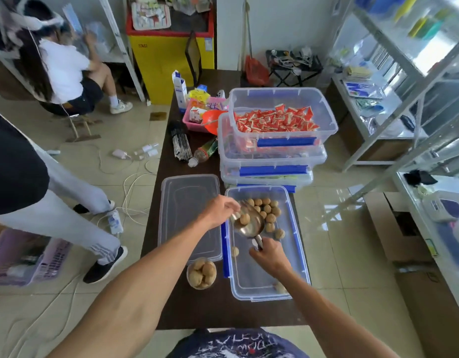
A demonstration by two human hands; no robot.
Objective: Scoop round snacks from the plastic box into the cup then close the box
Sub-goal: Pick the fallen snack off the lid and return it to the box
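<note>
While the right hand (268, 255) grips the handle of a metal scoop (249, 223) over the open box (295, 257), the left hand (219, 211) reaches in from the other side, its fingers pinched at the scoop's rim beside a snack lying in the bowl; whether they actually hold a snack I cannot tell. Most of the round snacks (268, 211) sit bunched at the far end of the box, with a few strays nearer the person. Its lid (188, 215) lies flat on the dark table (210, 306), just left of the box. At the lid's near corner stands the cup (201, 273), already heaped with snacks. Beyond the box rises a stack of clear tubs (275, 151) with blue clips, the top one filled with red packets (275, 120). A bottle (204, 152) lies on its side near the stack. Off to the left, someone in pale trousers (68, 210) stands beside the table.
</note>
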